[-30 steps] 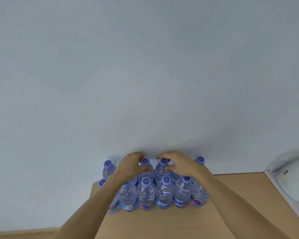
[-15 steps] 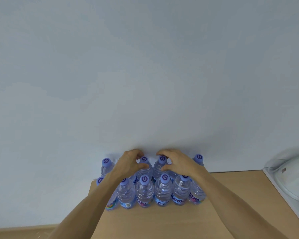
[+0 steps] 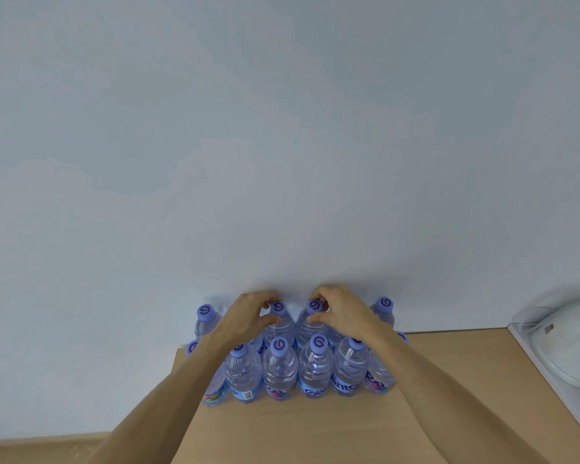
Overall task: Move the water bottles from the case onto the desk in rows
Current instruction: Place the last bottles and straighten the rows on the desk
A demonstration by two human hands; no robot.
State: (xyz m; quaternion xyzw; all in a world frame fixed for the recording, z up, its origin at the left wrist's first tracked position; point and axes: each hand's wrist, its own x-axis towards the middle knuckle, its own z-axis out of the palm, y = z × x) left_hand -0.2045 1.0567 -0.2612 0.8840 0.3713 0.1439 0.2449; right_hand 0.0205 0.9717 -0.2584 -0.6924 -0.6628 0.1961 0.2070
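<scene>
Nearest you lies the desk (image 3: 315,430), a smooth, pale wood-grain top with a matte finish; its left edge runs up to a corner beside the bottles, and a strip of similar tan surface shows lower down at the far left. Both your bare forearms reach forward across it. On the desk stand the water bottles in two tight rows, upright and touching one another: the front row (image 3: 295,373) shows clear, ribbed plastic bodies with rounded shoulders, colourful wrap labels around the lower part and lilac screw caps printed with a darker swirl. Behind it the back row (image 3: 208,321) stands right against the wall. Your left hand (image 3: 245,321) curls round the neck of one back-row bottle (image 3: 278,324), thumb and fingers pinching just under its cap. Your right hand (image 3: 344,316) does likewise on the neighbouring bottle (image 3: 310,324), fingers arched over the cap and thumb pressed to the shoulder. To your right, past the desk's edge, sits a white rounded object (image 3: 570,346) under a glossy clear cover; what it is cannot be told. Farthest off, a plain, flat pale blue-grey wall (image 3: 282,145) fills most of the view.
</scene>
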